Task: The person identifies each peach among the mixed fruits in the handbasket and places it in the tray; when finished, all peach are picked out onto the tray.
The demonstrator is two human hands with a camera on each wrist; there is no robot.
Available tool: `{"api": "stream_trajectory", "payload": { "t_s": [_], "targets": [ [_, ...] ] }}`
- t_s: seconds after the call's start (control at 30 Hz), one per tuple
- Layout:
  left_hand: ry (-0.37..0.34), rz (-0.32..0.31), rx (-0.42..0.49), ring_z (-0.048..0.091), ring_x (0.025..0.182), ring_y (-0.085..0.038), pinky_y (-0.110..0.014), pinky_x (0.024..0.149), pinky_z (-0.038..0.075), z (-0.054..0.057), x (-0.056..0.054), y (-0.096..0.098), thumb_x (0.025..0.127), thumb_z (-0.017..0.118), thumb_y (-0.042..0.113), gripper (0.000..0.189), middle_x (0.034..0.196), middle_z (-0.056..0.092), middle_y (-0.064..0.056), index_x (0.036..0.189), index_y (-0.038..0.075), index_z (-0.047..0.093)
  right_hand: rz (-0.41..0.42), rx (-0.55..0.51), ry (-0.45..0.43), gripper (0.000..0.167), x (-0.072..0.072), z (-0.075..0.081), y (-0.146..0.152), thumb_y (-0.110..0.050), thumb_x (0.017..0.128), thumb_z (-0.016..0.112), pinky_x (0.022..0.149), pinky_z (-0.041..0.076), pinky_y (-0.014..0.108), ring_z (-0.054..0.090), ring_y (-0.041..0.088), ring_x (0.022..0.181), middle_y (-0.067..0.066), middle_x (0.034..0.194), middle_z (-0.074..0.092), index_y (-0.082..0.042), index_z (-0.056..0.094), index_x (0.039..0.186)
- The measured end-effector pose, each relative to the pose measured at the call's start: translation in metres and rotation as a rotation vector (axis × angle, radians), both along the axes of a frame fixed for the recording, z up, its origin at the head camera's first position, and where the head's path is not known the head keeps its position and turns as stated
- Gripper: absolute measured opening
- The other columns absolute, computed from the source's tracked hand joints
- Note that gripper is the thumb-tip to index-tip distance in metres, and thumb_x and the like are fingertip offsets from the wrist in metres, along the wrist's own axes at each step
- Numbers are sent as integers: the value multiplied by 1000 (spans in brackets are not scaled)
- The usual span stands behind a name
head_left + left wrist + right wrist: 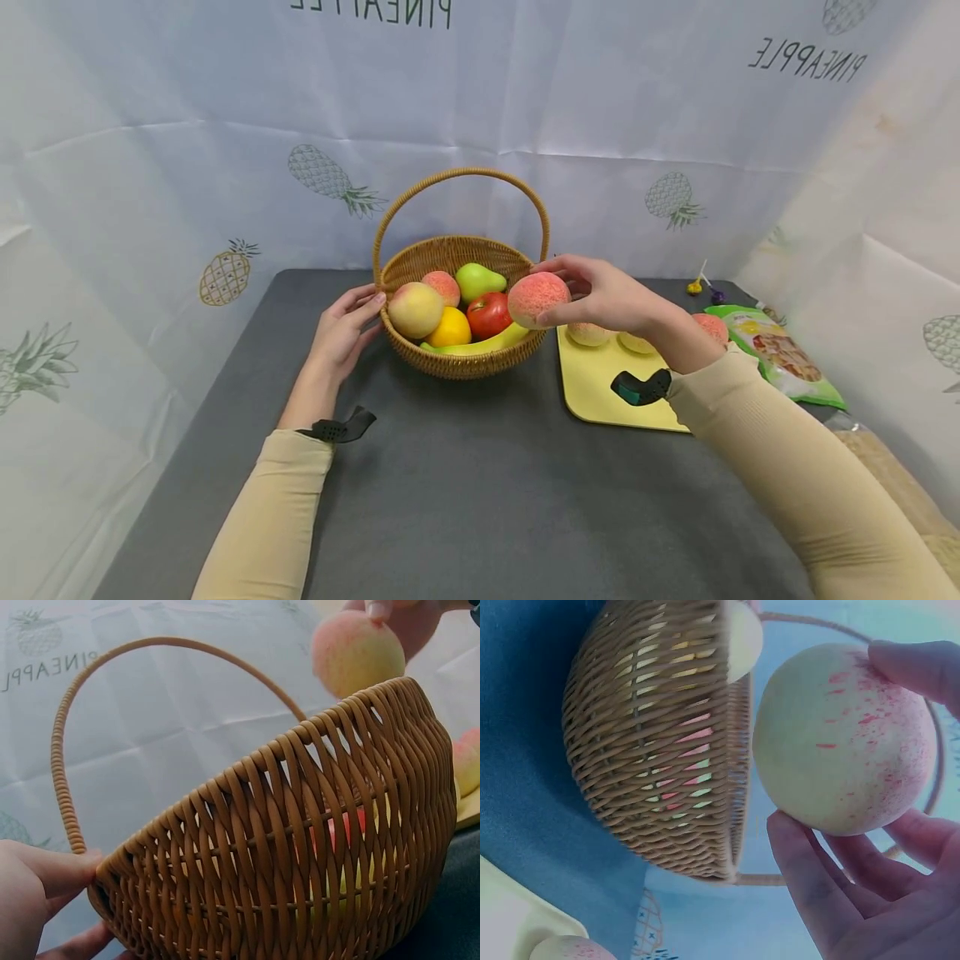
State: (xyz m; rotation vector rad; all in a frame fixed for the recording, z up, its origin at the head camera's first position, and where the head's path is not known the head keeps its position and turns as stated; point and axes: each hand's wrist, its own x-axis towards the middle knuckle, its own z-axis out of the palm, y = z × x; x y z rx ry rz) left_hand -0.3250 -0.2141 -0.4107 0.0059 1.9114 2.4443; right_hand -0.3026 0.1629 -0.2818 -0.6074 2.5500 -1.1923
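A wicker basket with an arched handle stands on the dark table. Inside it lie a pale peach, a redder peach, a green pear, a red apple, an orange fruit and a banana. My left hand grips the basket's left end, thumb at the rim. Over the basket's right rim, my right hand holds a pink-speckled peach between thumb and fingers. In the left wrist view, that peach appears above the rim.
Right of the basket, a yellow tray bears several peaches, partly hidden by my right arm. Beyond are a green snack bag, lollipops and a clear package. White pineapple-print cloth hangs behind and at both sides.
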Motion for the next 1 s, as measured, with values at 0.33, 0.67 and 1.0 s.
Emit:
{"api": "stream_trajectory", "payload": {
  "t_s": [0.33, 0.67, 1.0],
  "targets": [
    [2, 6, 15, 50, 131, -21, -41, 111, 42, -1, 0, 1, 98, 72, 33, 59, 141, 49, -7, 149, 11, 51, 57, -44, 45, 62, 25, -8, 20, -22, 87, 86, 95, 54, 41, 61, 23, 115, 4, 128, 63, -18, 56, 141],
    [3, 17, 8, 51, 130, -22, -41, 111, 43, -3, 1, 4, 99, 72, 33, 56, 141, 49, -8, 147, 11, 53, 69, -119, 28, 65, 50, -36, 50, -17, 89, 84, 93, 56, 39, 58, 28, 123, 5, 136, 60, -16, 52, 145],
    [8, 17, -1, 50, 132, -22, -42, 112, 42, -1, 1, 3, 98, 72, 35, 58, 147, 47, -11, 148, 12, 53, -55, -103, -41, 68, 55, -78, 84, -22, 91, 82, 96, 54, 36, 53, 28, 131, 4, 140, 56, -16, 47, 150]
  ]
}}
